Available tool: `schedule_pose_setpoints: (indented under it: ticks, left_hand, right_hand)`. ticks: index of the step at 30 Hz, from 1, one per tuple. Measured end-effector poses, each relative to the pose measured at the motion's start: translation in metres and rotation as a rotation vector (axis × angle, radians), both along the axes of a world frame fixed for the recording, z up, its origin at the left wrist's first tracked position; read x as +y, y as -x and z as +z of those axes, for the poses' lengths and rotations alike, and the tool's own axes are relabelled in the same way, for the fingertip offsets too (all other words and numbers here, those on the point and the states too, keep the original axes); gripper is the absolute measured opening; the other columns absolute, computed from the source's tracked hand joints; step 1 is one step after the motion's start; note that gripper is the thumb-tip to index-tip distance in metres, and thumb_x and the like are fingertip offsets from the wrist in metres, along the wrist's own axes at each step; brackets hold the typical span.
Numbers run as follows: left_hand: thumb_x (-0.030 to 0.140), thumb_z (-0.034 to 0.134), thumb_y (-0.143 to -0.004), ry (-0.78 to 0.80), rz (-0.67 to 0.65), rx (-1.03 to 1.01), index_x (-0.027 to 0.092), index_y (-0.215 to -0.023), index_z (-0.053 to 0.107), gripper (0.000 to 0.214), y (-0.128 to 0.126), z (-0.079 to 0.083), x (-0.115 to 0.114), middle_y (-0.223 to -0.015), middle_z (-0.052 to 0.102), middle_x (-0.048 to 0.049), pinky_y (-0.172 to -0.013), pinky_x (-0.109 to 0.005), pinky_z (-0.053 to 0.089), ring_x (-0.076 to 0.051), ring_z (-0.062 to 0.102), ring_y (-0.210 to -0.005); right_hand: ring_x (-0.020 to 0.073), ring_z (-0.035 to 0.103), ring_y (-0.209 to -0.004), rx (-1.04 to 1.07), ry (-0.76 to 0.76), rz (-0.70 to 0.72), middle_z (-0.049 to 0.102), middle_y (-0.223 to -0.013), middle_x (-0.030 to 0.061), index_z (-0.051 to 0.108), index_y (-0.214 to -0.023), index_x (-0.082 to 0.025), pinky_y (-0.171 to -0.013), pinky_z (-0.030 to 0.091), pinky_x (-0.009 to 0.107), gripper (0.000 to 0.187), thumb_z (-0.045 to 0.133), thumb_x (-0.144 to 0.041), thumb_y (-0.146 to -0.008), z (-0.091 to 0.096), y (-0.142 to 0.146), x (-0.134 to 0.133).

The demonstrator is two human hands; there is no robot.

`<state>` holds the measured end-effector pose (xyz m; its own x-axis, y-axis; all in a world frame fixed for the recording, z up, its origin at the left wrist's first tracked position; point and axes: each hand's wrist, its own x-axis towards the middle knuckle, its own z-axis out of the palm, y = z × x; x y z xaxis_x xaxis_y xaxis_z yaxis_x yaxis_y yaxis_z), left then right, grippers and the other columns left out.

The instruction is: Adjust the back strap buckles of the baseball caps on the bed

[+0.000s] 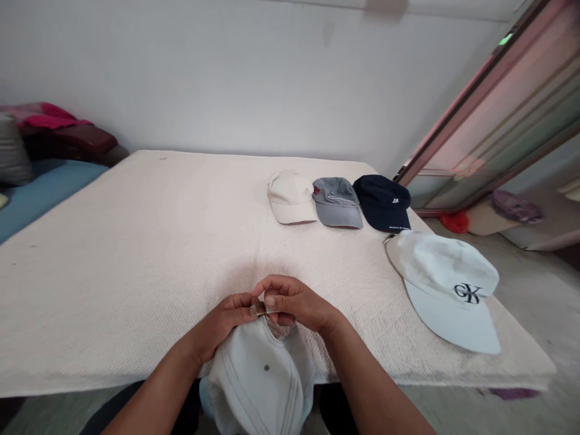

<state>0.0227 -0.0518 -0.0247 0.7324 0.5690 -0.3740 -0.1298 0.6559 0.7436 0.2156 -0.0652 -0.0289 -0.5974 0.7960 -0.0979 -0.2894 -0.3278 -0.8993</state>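
Observation:
Both my hands meet at the near edge of the table over a white cap (260, 380) that hangs partly off the edge toward me. My left hand (226, 323) pinches the cap's back strap at a small brass buckle (260, 309). My right hand (296, 305) is closed on the same strap from the other side, fingers curled over it. Beyond them, on the cream cloth (149, 254), lie a cream cap (290, 197), a grey cap (338, 202) and a navy cap (384, 202) in a row. A pale cap with a dark logo (446, 287) lies at the right.
A white wall runs behind the table. A blue seat (43, 190) with dark red and pink cushions stands at the left. At the right is a sliding glass door frame (480, 109), with a red object (454, 222) and a purple one on the floor.

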Motion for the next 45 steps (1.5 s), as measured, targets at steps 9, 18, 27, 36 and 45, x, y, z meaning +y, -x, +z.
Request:
schedule_pose_setpoints:
  ticks: [9, 18, 27, 36, 45]
  left_hand:
    - [0.017, 0.064, -0.077, -0.047, 0.095, 0.056, 0.013, -0.083, 0.071, 0.01, 0.008, -0.002, 0.002, -0.076, 0.069, -0.0058, -0.068, -0.022, 0.045, -0.014, 0.061, -0.07]
    - [0.019, 0.07, -0.07, -0.013, 0.095, 0.11, 0.013, -0.076, 0.068, 0.009, 0.007, -0.006, 0.001, -0.068, 0.065, -0.0034, -0.059, -0.021, 0.041, -0.012, 0.055, -0.059]
    - [0.021, 0.069, -0.072, -0.042, 0.068, 0.098, 0.012, -0.081, 0.071, 0.012, 0.005, -0.002, 0.002, -0.075, 0.069, -0.0064, -0.065, -0.023, 0.043, -0.014, 0.06, -0.064]
    - [0.019, 0.07, -0.07, 0.002, 0.128, 0.047, 0.014, -0.082, 0.071, 0.013, 0.009, -0.002, 0.002, -0.075, 0.071, -0.0058, -0.068, -0.025, 0.046, -0.017, 0.062, -0.069]
    - [0.019, 0.077, -0.063, 0.045, 0.086, 0.103, 0.012, -0.075, 0.071, 0.015, 0.006, -0.001, 0.001, -0.068, 0.069, -0.0055, -0.06, -0.022, 0.043, -0.014, 0.059, -0.059]
  right_hand:
    - [0.0094, 0.054, -0.061, -0.158, -0.027, -0.082, 0.061, -0.075, 0.002, 0.062, -0.095, -0.014, -0.059, 0.044, 0.024, 0.025, 0.064, -0.035, -0.081, 0.003, -0.005, 0.002]
    - [0.0048, 0.039, -0.045, -0.165, 0.038, -0.036, 0.049, -0.053, -0.0057, 0.057, -0.073, -0.015, -0.043, 0.027, 0.018, 0.022, 0.067, -0.034, -0.078, 0.002, -0.004, 0.0]
    - [0.0067, 0.047, -0.052, -0.186, 0.021, -0.034, 0.055, -0.06, -0.0025, 0.062, -0.079, -0.014, -0.05, 0.036, 0.019, 0.023, 0.066, -0.036, -0.08, 0.002, -0.005, 0.001]
    - [0.008, 0.054, -0.055, -0.182, 0.063, 0.018, 0.06, -0.065, 0.0003, 0.061, -0.078, -0.012, -0.054, 0.042, 0.021, 0.024, 0.063, -0.035, -0.083, 0.0, -0.017, -0.002]
    - [0.0043, 0.043, -0.041, -0.093, 0.125, 0.041, 0.053, -0.052, -0.0045, 0.059, -0.07, -0.013, -0.039, 0.03, 0.017, 0.022, 0.068, -0.032, -0.077, 0.002, -0.007, -0.002]
